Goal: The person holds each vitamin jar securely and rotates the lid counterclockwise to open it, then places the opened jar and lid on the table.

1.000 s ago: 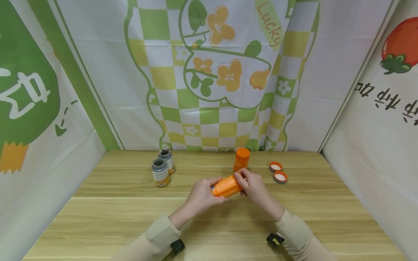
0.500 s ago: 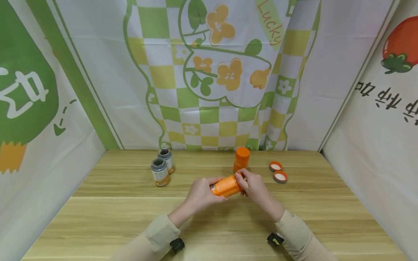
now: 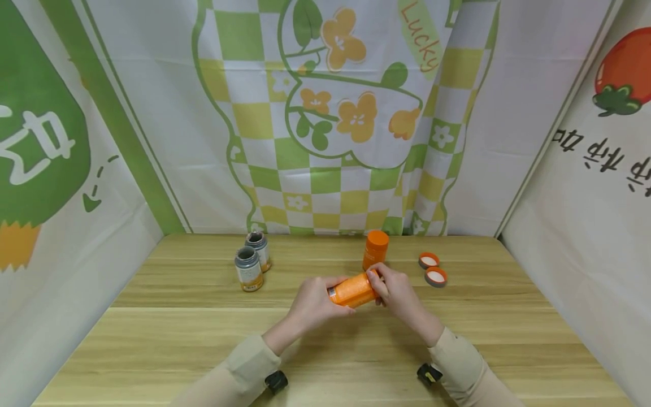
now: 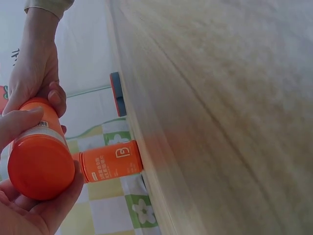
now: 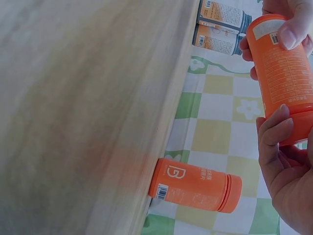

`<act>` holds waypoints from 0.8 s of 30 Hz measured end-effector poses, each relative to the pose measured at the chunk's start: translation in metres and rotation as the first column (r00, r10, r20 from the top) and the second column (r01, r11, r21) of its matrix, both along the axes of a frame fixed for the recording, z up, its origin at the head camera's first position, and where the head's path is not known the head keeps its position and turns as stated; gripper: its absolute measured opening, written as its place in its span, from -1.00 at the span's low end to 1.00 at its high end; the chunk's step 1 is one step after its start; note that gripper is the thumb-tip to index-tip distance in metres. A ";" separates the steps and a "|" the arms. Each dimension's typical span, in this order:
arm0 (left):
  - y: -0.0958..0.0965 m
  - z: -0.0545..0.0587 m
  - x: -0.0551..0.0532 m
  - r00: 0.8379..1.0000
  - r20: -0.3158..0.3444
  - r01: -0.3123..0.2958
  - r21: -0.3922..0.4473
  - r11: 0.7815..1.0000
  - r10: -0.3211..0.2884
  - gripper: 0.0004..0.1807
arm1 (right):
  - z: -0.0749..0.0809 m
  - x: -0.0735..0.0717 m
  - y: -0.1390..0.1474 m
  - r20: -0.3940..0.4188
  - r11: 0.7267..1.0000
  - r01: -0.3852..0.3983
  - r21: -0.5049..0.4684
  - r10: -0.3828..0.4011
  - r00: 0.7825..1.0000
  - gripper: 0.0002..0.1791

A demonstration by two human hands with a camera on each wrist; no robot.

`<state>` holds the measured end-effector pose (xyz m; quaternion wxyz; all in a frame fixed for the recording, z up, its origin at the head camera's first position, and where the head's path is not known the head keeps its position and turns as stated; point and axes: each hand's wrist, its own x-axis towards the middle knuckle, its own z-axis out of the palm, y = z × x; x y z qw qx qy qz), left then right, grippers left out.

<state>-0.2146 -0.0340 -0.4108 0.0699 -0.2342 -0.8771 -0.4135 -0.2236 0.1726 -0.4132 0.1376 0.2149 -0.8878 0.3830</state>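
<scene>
My left hand [image 3: 309, 301] grips the lower body of an orange bottle [image 3: 352, 290], which lies tilted above the wooden table. On its other end, the fingers of my right hand [image 3: 399, 289] curl round the orange cap [image 5: 299, 128]. The bottle's round base [image 4: 41, 166] faces the left wrist camera. Text and a barcode show on the bottle's side in the right wrist view. Just behind the hands a second orange bottle [image 3: 375, 251] stands upright with its cap on.
Two uncapped grey bottles, a front one [image 3: 248, 271] and a rear one [image 3: 259, 247], stand at the left back. Two caps, one nearer [image 3: 436, 277] and one farther [image 3: 429, 260], lie inside-up at the right. A checkered curtain [image 3: 325, 181] hangs behind the table [image 3: 193, 333].
</scene>
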 end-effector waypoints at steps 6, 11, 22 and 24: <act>0.000 0.000 -0.001 1.000 0.006 0.017 0.011 1.000 -0.017 -0.37 | -0.004 -0.001 0.002 -0.030 1.000 -0.002 -0.011 0.002 1.000 -0.75; -0.001 -0.001 -0.004 0.995 0.086 0.052 0.073 0.996 -0.058 -0.39 | -0.006 -0.002 0.003 -0.097 1.000 -0.008 0.001 0.008 0.995 -0.81; -0.002 -0.001 -0.009 0.976 0.201 0.056 0.136 0.989 -0.082 -0.36 | -0.006 -0.008 0.005 -0.237 0.998 -0.055 0.024 0.059 0.970 -0.89; -0.003 -0.001 -0.011 0.972 0.214 0.064 0.142 0.988 -0.093 -0.38 | -0.006 -0.009 0.005 -0.240 0.998 -0.063 0.028 0.067 0.968 -0.87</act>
